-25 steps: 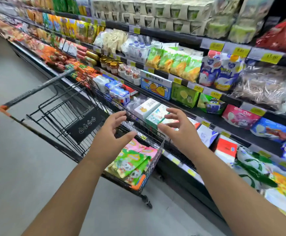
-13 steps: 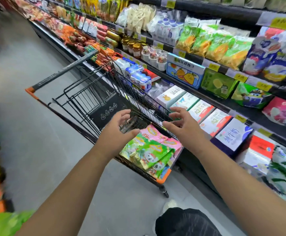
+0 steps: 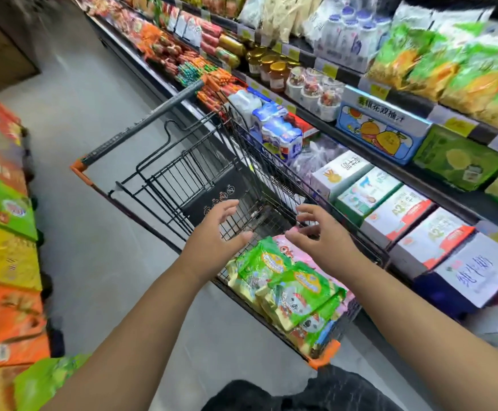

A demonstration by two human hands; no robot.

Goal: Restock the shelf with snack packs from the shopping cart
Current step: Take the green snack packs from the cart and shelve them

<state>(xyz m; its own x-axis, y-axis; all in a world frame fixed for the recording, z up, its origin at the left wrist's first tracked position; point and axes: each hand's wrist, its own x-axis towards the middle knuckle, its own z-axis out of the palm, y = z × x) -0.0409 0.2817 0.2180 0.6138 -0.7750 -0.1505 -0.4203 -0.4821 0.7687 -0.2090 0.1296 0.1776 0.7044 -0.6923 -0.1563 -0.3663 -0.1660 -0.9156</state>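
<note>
Left hand (image 3: 213, 235) and right hand (image 3: 329, 237) are held spread, empty, over snack packs (image 3: 296, 292) in the shopping cart (image 3: 164, 173); pink ones are mostly buried under green.

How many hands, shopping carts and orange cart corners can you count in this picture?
Hands: 2, left hand and right hand
Shopping cart: 1
Orange cart corners: 2
Total: 5

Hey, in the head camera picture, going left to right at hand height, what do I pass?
stacked colourful boxes → left hand → right hand → white cartons
</note>
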